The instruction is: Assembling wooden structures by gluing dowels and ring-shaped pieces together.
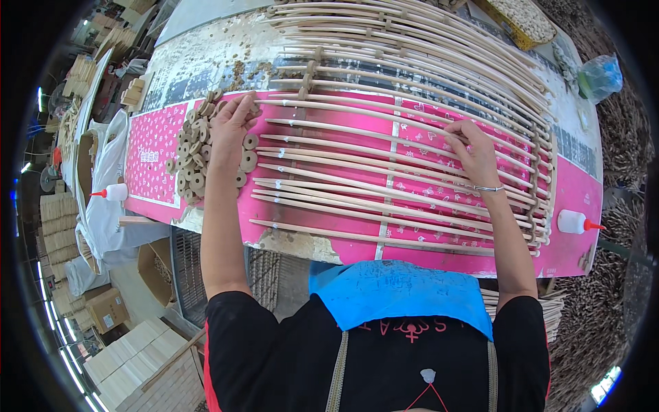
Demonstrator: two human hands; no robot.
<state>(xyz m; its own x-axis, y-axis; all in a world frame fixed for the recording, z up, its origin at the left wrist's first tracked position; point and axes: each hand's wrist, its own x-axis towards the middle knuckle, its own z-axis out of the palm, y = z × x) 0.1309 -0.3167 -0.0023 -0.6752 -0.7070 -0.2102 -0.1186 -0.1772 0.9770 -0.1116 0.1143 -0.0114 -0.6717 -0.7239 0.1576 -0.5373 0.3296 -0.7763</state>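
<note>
Many slender pale wooden sticks (357, 139) lie side by side across a pink patterned sheet on the table, several with white dabs near their left tips. My left hand (233, 123) is closed at the left tip of one stick, with what looks like a small brownish disc at its fingertips. Just below and beside that hand is a pile of round grey-brown discs with centre holes (196, 182). My right hand (472, 150) is pinched on the same stick farther right. Its fingertips partly hide the wood there.
Discs threaded on sticks form a row (310, 72) at the far side. A white bottle with red nozzle (117, 192) stands at the left edge, another white bottle (571, 222) lies right. A crumpled plastic bag (600, 77) sits far right. A blue apron (405, 292) borders the near edge.
</note>
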